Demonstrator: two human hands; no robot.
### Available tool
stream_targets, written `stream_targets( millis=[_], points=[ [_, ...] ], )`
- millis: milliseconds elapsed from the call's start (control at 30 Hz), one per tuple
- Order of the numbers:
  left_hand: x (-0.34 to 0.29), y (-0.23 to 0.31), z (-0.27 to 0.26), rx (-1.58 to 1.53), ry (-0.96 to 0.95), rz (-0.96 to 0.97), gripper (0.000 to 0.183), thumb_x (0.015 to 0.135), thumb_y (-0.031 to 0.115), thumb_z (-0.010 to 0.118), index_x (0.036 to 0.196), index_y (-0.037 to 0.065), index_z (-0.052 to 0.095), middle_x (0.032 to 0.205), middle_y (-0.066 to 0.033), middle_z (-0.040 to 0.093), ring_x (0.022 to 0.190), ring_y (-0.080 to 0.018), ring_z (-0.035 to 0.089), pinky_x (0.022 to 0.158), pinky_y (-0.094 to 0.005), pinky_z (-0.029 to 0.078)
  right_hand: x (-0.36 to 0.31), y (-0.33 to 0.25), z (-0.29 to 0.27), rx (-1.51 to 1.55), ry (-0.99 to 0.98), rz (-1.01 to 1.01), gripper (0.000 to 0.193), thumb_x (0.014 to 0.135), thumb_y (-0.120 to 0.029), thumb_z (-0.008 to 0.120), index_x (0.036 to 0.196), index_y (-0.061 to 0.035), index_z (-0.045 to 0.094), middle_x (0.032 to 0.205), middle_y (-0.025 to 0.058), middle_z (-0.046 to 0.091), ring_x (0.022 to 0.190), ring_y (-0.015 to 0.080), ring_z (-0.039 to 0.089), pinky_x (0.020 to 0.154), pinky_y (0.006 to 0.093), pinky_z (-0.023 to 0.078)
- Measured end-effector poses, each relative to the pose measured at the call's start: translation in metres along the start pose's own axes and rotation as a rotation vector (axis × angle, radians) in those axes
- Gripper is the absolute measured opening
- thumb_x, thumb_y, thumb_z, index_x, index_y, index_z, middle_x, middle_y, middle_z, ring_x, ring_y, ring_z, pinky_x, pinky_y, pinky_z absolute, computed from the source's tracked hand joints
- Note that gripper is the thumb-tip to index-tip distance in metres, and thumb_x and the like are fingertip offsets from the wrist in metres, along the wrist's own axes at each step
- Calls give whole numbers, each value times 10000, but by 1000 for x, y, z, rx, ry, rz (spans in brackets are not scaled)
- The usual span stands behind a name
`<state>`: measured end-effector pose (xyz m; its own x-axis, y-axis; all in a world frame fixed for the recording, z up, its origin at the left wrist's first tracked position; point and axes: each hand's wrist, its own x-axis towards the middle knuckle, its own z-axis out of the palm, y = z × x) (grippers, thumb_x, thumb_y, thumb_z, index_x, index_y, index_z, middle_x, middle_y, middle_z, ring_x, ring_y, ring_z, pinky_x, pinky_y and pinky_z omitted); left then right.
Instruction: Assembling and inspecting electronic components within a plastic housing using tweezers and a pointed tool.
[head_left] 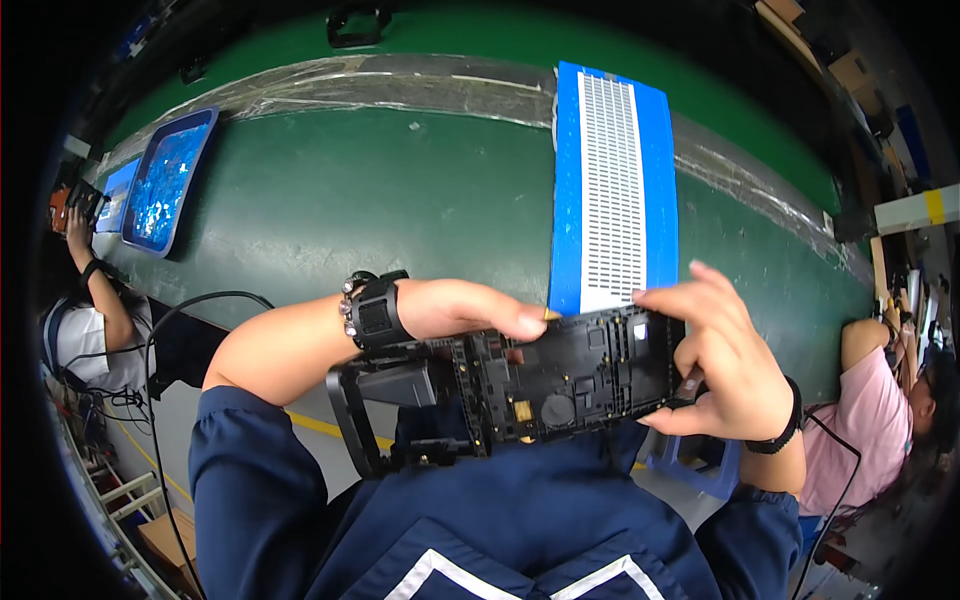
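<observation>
A black moulded plastic housing (590, 375) with ribs, small brass-coloured inserts and a round speaker-like patch is held up in front of my body, at the table's near edge. At its left end is an open black frame (350, 420) shaped like a handle. My left hand (465, 308) grips the housing's upper edge, thumb on top and the other fingers hidden beneath. My right hand (735, 365) closes round the right end, index fingertip at the upper corner, thumb at the lower one. A small dark piece (689, 386) shows inside that hand; whether it is separate I cannot tell.
Just beyond the housing, a blue board (568, 190) bears a white sheet of small labels (612, 190). A blue tray (207, 150) of shiny blue pieces stands far left on the green table (400, 200). People sit at both sides. Black cables (150, 390) hang at left.
</observation>
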<state>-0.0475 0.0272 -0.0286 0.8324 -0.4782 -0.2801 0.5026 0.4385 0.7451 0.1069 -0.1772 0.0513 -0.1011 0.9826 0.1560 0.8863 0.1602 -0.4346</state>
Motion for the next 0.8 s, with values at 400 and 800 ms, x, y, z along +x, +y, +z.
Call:
stream_targets(
  millis=[400,800],
  points=[
    [7,16,-33,-628,570,389,368,851,269,382,1084,-6,458,1022,-156,553,923,-267,554,826,-430,435,-29,-15,76,1013,663,340,287,887,-295,364,859,-12,401,756,195,544,647,200,545,562,277,454],
    [3,9,-28,-542,450,362,341,841,207,376,1043,-53,465,986,-190,558,910,-284,559,810,-439,458,-42,-4,76,1180,578,687,108,716,94,556,799,83,486,840,247,564,779,276,596,641,327,529]
  ],
)
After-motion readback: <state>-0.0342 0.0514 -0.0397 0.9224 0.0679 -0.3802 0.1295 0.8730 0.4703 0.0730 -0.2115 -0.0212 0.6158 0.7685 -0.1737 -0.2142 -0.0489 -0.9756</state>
